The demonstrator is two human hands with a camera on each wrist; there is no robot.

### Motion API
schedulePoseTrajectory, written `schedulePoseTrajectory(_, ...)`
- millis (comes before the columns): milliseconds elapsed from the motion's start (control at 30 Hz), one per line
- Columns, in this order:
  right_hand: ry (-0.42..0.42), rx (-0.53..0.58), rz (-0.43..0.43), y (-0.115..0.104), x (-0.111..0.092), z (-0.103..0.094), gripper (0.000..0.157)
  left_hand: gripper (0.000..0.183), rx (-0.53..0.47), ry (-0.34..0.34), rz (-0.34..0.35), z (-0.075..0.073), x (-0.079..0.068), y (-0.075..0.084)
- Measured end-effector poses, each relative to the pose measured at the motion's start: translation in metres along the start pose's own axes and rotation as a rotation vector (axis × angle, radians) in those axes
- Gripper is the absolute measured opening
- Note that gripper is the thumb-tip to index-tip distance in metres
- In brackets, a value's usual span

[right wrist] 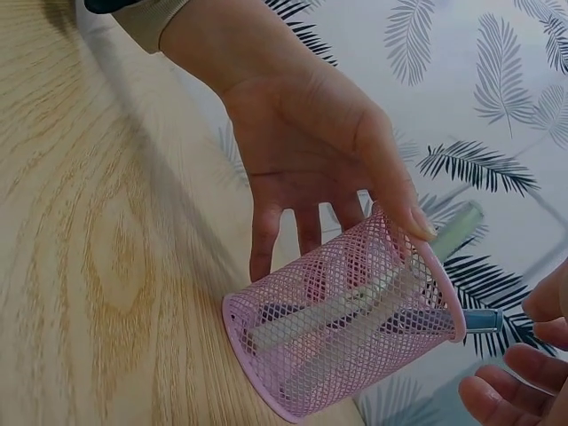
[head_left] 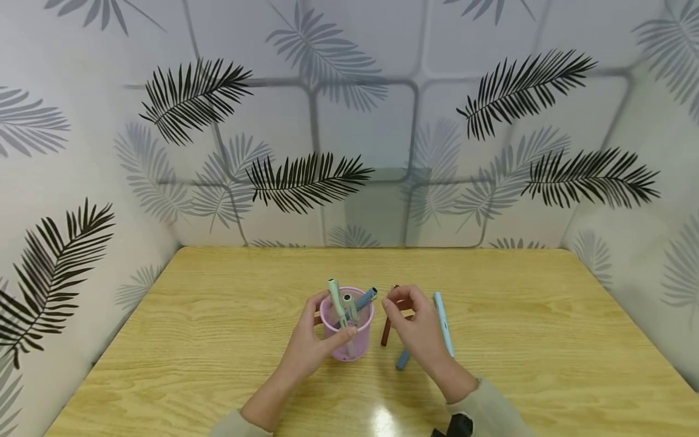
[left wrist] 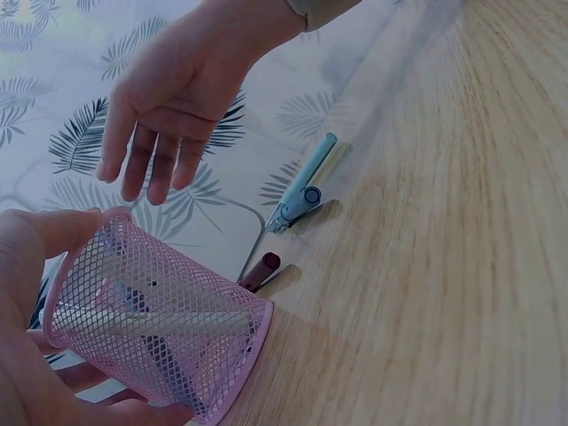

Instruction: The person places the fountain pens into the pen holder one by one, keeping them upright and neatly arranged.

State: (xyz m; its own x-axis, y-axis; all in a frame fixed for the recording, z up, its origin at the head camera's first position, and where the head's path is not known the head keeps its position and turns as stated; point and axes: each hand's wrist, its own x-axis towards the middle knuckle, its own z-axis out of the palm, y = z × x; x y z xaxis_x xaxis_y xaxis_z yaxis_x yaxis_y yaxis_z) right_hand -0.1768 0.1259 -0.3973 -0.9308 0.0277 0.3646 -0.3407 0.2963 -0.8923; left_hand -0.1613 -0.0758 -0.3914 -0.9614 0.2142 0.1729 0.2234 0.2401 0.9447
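Note:
My left hand (head_left: 314, 340) grips a pink mesh pen cup (head_left: 349, 352), thumb at the near rim and fingers around the far side. The cup stands on the table. Two light green pens (head_left: 335, 297) and a blue pen (head_left: 367, 298) lean inside it, their ends above the rim. Just right of the cup my right hand (head_left: 420, 328) hovers with loosely bent fingers, nothing in its grasp. In the left wrist view the fingers of that right hand (left wrist: 173, 115) hang apart above the cup's rim. The right wrist view shows the blue pen's end (right wrist: 484, 320) near its fingertips.
Under and beside my right hand, a dark red pen (head_left: 386, 334), a blue pen (head_left: 403, 359) and a light blue pen (head_left: 445, 325) lie on the wooden table (head_left: 218, 315). Walls with a leaf pattern (head_left: 371, 133) stand behind and at both sides.

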Motion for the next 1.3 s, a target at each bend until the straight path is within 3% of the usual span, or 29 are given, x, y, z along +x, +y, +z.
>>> schedulePoseTrajectory(300,0.025,-0.091,-0.006,0.003,0.001,-0.01,0.01,0.072,0.032,0.004,-0.028,0.0,0.0,0.002)
schedulePoseTrajectory(533,0.041,-0.127,-0.003,0.008,0.003,-0.017,0.01,0.074,0.057,0.016,-0.012,0.001,0.011,-0.036)
schedulePoseTrajectory(1133,0.031,-0.229,0.018,0.023,-0.001,-0.041,0.013,0.072,0.041,0.019,0.011,0.003,0.011,-0.037)
schedulePoseTrajectory(1300,0.031,-0.256,0.044,0.027,-0.001,-0.046,0.016,0.071,0.026,0.014,0.013,0.003,0.006,-0.02)
